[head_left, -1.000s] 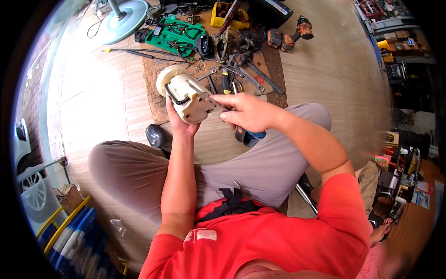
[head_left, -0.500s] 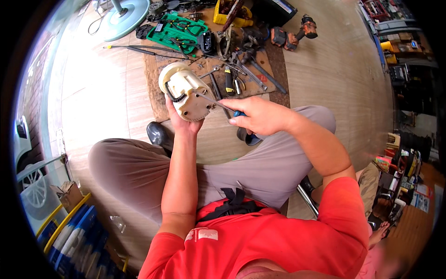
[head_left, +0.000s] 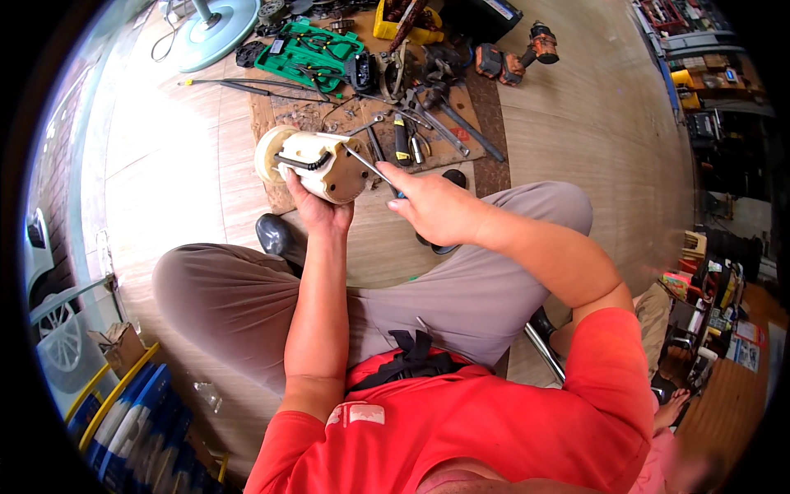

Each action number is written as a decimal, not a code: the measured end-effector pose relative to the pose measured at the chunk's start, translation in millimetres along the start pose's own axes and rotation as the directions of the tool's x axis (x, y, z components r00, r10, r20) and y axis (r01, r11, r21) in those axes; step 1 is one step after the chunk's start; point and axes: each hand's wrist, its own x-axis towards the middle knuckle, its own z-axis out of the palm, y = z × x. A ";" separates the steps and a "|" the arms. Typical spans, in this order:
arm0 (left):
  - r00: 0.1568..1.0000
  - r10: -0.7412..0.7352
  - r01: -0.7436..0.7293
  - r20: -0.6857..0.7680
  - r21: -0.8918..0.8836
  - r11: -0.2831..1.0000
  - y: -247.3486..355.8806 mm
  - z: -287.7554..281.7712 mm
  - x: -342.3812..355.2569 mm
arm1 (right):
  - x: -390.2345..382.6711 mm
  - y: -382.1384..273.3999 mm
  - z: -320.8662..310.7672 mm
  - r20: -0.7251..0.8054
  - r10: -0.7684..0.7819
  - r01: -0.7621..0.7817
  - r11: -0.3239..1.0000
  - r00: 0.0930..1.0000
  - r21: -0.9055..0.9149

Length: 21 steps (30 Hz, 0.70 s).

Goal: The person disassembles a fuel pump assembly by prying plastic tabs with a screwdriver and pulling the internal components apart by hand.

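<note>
- A cream-coloured cylindrical pump housing (head_left: 317,163) is gripped from below by the left hand (head_left: 319,210), fingers curled round its underside, and is held above the knees.
- A screwdriver (head_left: 374,170) is clasped in the right hand (head_left: 436,210), fingers closed on the handle; its metal tip is laid against the housing's end.
- Beyond, loose hand tools (head_left: 411,136) are spread on a brown mat (head_left: 288,111).
- Farther off, a green tool case (head_left: 313,51) and a cordless drill (head_left: 518,59) are seen on the floor.

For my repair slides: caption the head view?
Left hand holds a cream cylindrical part; right hand works a screwdriver into it.
</note>
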 end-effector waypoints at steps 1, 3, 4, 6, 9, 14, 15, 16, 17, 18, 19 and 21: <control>1.000 0.029 -0.029 -0.004 0.013 1.000 -1.2 -0.1 0.4 | 1.4 0.5 4.2 -0.019 0.002 -0.002 1.000 1.000 -0.006; 0.997 0.081 -0.081 -0.001 0.037 0.996 -2.6 -4.6 2.3 | 3.8 -5.3 5.3 -0.021 0.026 -0.027 0.999 0.999 -0.023; 0.995 0.103 -0.103 0.009 0.049 0.993 -2.6 -9.1 4.4 | 4.2 -10.4 2.7 -0.006 0.049 -0.049 0.998 0.999 -0.033; 0.990 0.132 -0.135 0.040 0.074 0.988 -2.1 -9.2 4.4 | 4.8 -12.9 2.1 0.000 0.073 -0.073 0.996 0.997 -0.057; 0.983 0.157 -0.166 0.095 0.101 0.981 1.7 -9.1 1.8 | 6.3 -11.0 4.8 -0.003 0.079 -0.079 0.993 0.997 -0.093; 0.983 0.165 -0.178 0.085 0.177 0.968 6.9 -4.6 1.4 | 4.2 -20.2 -4.2 0.031 0.094 -0.084 0.965 0.995 -0.248; 0.989 0.128 -0.138 0.072 0.155 0.978 8.2 -4.0 0.1 | 5.4 -18.8 -3.0 0.045 0.096 -0.079 0.954 0.994 -0.289; 0.993 0.112 -0.118 0.046 0.169 0.979 8.4 -6.9 -0.3 | 7.6 -16.9 -1.5 0.060 0.098 -0.073 0.942 0.993 -0.329; 0.995 0.094 -0.097 0.024 0.182 0.978 9.4 -7.5 -0.3 | 9.7 -15.8 -2.0 0.071 0.101 -0.068 0.927 0.992 -0.369; 0.997 0.077 -0.076 0.001 0.196 0.978 9.6 -7.9 -0.5 | 10.8 -14.2 -3.7 0.090 0.096 -0.055 0.921 0.991 -0.385; 0.997 0.080 -0.074 -0.019 0.229 0.971 8.5 -8.0 -0.6 | 11.6 -12.0 -5.9 0.109 0.093 -0.042 0.915 0.990 -0.401; 0.998 -0.016 0.027 -0.060 0.181 0.983 10.8 -10.5 0.1 | 13.5 -8.2 -9.0 0.136 0.069 -0.014 0.928 0.988 -0.373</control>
